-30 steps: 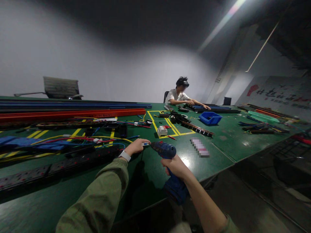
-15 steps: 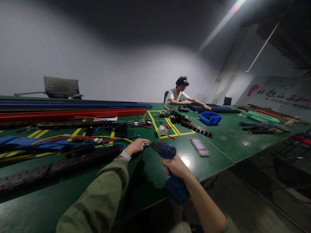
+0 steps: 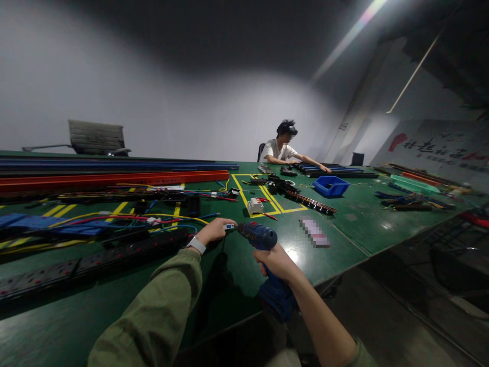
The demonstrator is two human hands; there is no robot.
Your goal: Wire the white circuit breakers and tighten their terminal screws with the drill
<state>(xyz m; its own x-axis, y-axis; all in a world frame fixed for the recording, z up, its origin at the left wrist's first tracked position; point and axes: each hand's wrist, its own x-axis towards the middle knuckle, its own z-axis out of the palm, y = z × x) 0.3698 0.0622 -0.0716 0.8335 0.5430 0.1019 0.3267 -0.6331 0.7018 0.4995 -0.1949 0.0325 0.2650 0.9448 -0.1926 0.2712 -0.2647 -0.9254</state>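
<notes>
My left hand (image 3: 212, 231) is closed on a small white-and-blue part (image 3: 228, 227), too small to name; its end shows past the fingertips. A blue cordless drill (image 3: 260, 235) is in my right hand (image 3: 275, 259), whose fingers wrap round its handle. The drill's dark tip points left and meets the small part, or comes very near it. Below the right hand hangs the drill's battery (image 3: 278, 299), over the table's front edge. Just beyond the drill, a white circuit breaker (image 3: 255, 205) with red marks stands on the green table (image 3: 237, 275).
Black socket strips (image 3: 95, 260) and coloured wires lie to the left, before an orange rail (image 3: 103, 179). A blue bin (image 3: 330, 186) and a blurred flat item (image 3: 314, 232) lie to the right. Across the table, a person (image 3: 281, 148) reaches toward dark rails.
</notes>
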